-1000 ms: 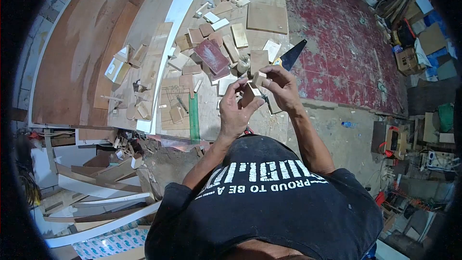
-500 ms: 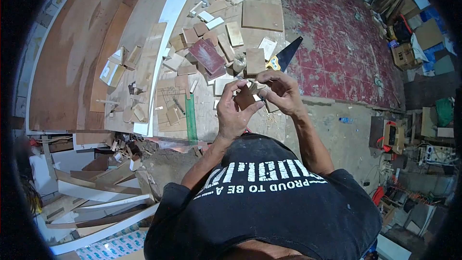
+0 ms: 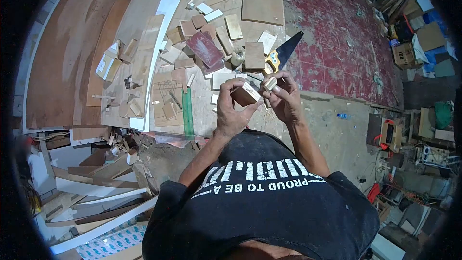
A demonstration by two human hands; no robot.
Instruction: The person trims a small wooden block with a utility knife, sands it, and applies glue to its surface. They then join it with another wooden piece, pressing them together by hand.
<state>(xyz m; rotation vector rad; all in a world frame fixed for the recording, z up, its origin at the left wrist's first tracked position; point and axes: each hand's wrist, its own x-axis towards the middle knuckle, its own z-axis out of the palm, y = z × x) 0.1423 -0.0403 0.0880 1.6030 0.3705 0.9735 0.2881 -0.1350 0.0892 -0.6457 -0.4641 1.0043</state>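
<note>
While the left hand (image 3: 231, 111) grips a brown block (image 3: 246, 95), the right hand (image 3: 287, 100) pinches a pale piece (image 3: 270, 84)

Clamped on the block from both sides, the left fingers curl over its upper end while the thumb lies along its lower side; its pale edge faces up and right. The right fingers and thumb are closed on the piece, just beside that edge. Whether the two bits of wood touch, I cannot tell. Both are held above the near part of the counter (image 3: 204, 110).

Just beyond the hands lies a brown tile (image 3: 254, 55), with a saw (image 3: 288, 52) to its right, the blade reaching over the red floor (image 3: 327, 33). Left of the tile stands what looks like a small jar (image 3: 237, 58); its contents are too small to tell. Next comes a scuffed maroon slab (image 3: 205, 49) among offcuts (image 3: 233, 27). Nearer the left forearm, a green strip (image 3: 187, 113) lies beside a thin board (image 3: 163, 113) marked with lines, and a pen (image 3: 176, 100) rests on that board. A long white strip (image 3: 166, 21) runs up the counter farther left.

Well apart, past the red floor, sits a carton (image 3: 404, 57), its inside hidden from view.
</note>
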